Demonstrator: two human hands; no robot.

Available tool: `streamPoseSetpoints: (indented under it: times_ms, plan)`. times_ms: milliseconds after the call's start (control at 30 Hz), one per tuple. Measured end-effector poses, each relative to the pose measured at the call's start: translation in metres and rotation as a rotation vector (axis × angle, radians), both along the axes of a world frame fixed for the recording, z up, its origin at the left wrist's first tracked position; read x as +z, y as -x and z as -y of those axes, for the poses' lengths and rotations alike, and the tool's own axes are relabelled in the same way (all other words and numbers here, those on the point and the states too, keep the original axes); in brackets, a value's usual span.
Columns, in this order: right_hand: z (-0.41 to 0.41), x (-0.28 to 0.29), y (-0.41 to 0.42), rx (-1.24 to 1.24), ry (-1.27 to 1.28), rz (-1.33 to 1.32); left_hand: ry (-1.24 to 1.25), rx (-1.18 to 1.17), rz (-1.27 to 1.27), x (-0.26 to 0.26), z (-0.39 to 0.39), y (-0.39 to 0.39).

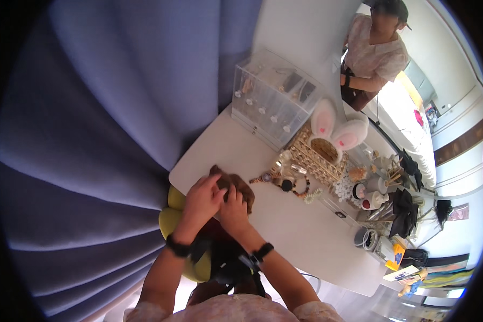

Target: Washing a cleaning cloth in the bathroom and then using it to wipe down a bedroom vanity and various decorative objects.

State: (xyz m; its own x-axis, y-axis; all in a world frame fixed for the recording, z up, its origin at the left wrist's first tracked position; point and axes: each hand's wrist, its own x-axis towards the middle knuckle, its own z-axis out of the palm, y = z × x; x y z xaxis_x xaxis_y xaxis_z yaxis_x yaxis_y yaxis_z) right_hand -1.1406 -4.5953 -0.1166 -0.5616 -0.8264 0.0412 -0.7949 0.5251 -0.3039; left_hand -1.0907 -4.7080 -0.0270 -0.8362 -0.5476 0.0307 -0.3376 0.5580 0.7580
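A brown soft, furry-looking item (245, 192) lies at the near left edge of the white table (306, 237); its exact kind is unclear. My left hand (201, 199) rests over its left side with fingers bent. From the right, my right hand (234, 209) presses its fingertips onto the same item, close to the left hand's fingers. Part of the item is hidden under both hands. Beyond it lie a wristwatch (266, 177), a dark beaded bracelet (302, 187) and a pale green bracelet (313, 196).
A clear acrylic jewellery case (265, 108) stands at the back, beside a woven basket (306, 141) with a bunny-ear headband (352, 135). Cosmetics and a reed diffuser (377, 185) line the mirror. Blue-grey curtains (145, 100) hang left; a yellow-green chair (170, 221) touches the table edge.
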Motion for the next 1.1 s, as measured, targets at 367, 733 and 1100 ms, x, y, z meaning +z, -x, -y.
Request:
streamPoseSetpoints:
  times_ms: [367,733,1100]
  plan:
    - [0.146,0.024,0.092,-0.288,-0.096,0.128,-0.116,0.089,0.157,0.026,0.045,-0.199]
    - [-0.101,0.02,-0.022,-0.394,0.074,0.018,0.015,-0.222,0.046,0.031,0.053,-0.131]
    - [-0.288,-0.02,-0.001,-1.103,0.011,-0.138,-0.009,-0.519,-0.036,0.025,0.008,-0.008]
